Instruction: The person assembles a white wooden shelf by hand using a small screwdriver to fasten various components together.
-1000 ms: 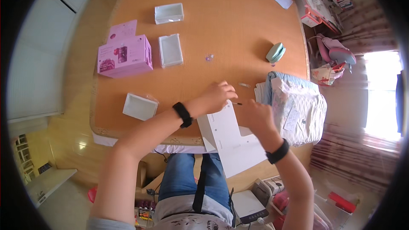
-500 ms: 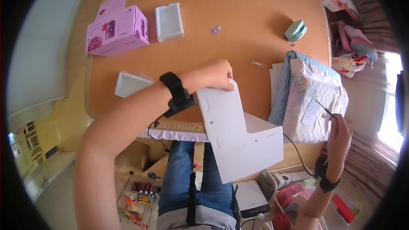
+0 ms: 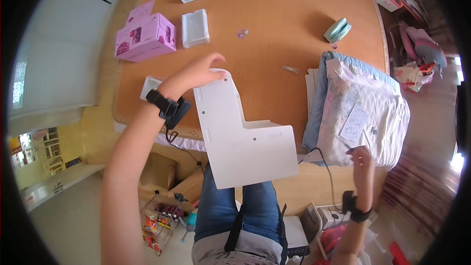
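Observation:
My left hand (image 3: 198, 72) is at the top end of a white L-shaped panel (image 3: 245, 154), its thumb against the edge and a finger stretched out above. Small dark screw spots and slots mark the panel's face. It stands tilted at the front edge of the mat-covered surface, above my lap; its underside is hidden. My right hand (image 3: 363, 161) is closed around a slim dark screwdriver (image 3: 350, 150), mostly hidden by the fingers. The tip lies near a printed paper sheet (image 3: 354, 122) on a plastic-wrapped floral bundle (image 3: 380, 110).
A pink box (image 3: 147, 39) and white trays (image 3: 195, 28) stand at the far left. A green pouch (image 3: 337, 30), a small clear packet (image 3: 242, 33) and a pale strip (image 3: 290, 69) lie on the brown mat (image 3: 274, 10). Cables trail from both wrist straps.
My left hand and the white panel have shifted left, and the hand's fingers have spread more. My right hand has moved left and down with the screwdriver. The whole view has turned slightly.

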Available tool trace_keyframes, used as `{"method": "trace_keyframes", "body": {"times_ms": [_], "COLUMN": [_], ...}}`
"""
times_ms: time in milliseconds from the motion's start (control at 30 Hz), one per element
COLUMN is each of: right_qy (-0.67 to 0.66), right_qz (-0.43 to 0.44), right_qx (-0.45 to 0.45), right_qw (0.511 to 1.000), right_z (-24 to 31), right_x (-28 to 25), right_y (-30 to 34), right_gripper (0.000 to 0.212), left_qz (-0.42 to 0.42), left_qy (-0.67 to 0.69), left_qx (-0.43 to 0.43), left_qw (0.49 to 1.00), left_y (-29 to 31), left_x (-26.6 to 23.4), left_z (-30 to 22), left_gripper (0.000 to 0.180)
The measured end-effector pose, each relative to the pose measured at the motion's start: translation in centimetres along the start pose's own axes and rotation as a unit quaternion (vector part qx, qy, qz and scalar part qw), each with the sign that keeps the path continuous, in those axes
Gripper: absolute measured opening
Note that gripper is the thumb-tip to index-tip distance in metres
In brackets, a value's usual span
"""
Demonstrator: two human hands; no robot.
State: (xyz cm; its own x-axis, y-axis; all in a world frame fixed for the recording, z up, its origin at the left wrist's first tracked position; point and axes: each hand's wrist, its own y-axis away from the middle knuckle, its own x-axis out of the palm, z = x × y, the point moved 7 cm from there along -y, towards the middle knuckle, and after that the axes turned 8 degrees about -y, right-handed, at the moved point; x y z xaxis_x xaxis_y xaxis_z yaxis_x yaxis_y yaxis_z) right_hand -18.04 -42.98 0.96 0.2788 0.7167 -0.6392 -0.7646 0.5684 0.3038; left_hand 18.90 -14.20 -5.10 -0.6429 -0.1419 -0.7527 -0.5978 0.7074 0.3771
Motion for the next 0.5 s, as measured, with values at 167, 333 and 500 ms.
{"method": "trace_keyframes", "body": {"times_ms": [167, 333, 500], "right_qy": [-0.362, -0.487, -0.452], "right_qz": [0.103, 0.231, 0.227], "right_qx": [0.063, 0.064, 0.078], "right_qw": [0.924, 0.840, 0.859], "right_z": [-2.8, 2.5, 3.1], "right_x": [7.7, 15.3, 17.3], "right_y": [0.7, -0.5, 0.7], "right_gripper": [0.024, 0.025, 0.024], "left_qz": [-0.243, -0.179, -0.174], "left_qy": [0.042, 0.308, 0.424], "left_qx": [-0.098, -0.148, -0.202], "left_qw": [0.964, 0.923, 0.865], "left_y": [9.4, 14.8, 15.4], "left_x": [1.4, 11.7, 12.6], "left_z": [-0.6, 0.6, -0.3], "left_gripper": [0.066, 0.048, 0.035]}}
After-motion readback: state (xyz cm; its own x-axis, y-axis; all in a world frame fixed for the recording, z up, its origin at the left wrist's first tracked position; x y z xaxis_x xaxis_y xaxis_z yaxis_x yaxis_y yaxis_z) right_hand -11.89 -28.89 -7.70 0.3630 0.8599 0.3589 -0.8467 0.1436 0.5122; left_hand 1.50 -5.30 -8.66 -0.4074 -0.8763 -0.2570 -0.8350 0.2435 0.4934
